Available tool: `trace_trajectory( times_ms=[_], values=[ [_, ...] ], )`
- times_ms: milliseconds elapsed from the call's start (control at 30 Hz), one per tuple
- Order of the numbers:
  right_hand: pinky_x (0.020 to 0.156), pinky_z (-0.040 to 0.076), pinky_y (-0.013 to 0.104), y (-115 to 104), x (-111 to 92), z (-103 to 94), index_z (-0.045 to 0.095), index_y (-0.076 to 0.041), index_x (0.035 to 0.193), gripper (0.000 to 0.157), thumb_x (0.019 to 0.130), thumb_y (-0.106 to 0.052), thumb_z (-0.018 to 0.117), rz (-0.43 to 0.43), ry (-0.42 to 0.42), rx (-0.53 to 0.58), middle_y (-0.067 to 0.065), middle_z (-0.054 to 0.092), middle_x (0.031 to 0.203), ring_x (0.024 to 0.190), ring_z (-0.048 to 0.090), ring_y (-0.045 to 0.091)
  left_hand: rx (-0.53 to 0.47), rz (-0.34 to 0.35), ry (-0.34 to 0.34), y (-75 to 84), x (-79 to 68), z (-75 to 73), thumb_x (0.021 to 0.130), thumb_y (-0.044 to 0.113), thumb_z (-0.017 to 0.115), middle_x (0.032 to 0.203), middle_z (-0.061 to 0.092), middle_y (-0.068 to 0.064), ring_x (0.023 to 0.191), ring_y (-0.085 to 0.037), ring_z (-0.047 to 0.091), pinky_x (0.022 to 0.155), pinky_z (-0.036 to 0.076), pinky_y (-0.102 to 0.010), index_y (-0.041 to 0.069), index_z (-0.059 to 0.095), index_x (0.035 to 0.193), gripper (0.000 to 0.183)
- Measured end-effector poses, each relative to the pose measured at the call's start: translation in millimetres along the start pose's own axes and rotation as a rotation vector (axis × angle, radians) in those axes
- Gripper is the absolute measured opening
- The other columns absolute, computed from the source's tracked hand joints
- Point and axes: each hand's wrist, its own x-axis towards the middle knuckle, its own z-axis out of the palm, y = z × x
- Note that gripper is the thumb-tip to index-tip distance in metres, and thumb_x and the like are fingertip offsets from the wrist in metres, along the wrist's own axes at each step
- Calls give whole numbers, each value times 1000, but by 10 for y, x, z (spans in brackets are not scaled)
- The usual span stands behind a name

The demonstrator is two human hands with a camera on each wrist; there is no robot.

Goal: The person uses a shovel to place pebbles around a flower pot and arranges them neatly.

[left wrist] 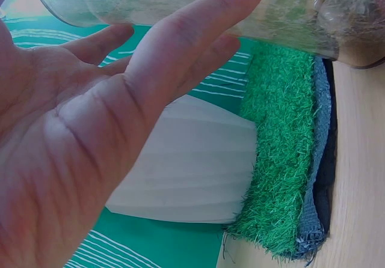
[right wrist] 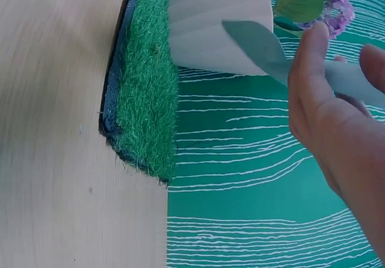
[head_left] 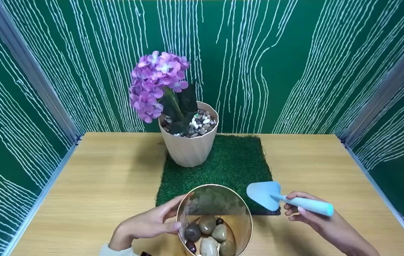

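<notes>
Clear jar (head_left: 218, 201) in left grip (head_left: 150, 222), trowel (head_left: 272, 196) in right grip (head_left: 317, 221)

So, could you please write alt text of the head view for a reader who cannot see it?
A person's left hand holds a clear container of stones, and the right hand grips a pale blue trowel. Behind them, a purple flower in a beige pot stands on a green turf mat on a wooden table.

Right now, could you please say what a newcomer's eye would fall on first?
Probably the purple flower, in its pale pot at the back left of the green mat. The clear jar of stones at front centre and the blue trowel in the right fingers would likely follow.
</notes>
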Motion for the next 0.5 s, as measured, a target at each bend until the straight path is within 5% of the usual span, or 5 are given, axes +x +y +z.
trace_trajectory(
  times_ms=[133, 500],
  values=[
    [104, 58, 29, -7, 19, 51, 56, -16, 145, 36, 117, -12, 33, -4, 67, -65, -5, 73, 127, 119, 70, 11, -5, -3, 7, -4, -4, 8, 104, 56, 60, 173, 22, -23, 156, -47, 32, 102, 59, -40, 13, 14, 171, 92],
    [98, 60, 28, -54, 74, 103, 48, -7, 154, 49, 115, -36, 43, 204, 345, -244, 4, 69, 129, 113, 69, 14, 1, -6, 11, -11, -6, 9, 104, 56, 59, 173, 21, -23, 155, -47, 33, 101, 59, -39, 13, 14, 171, 92]
  ],
)
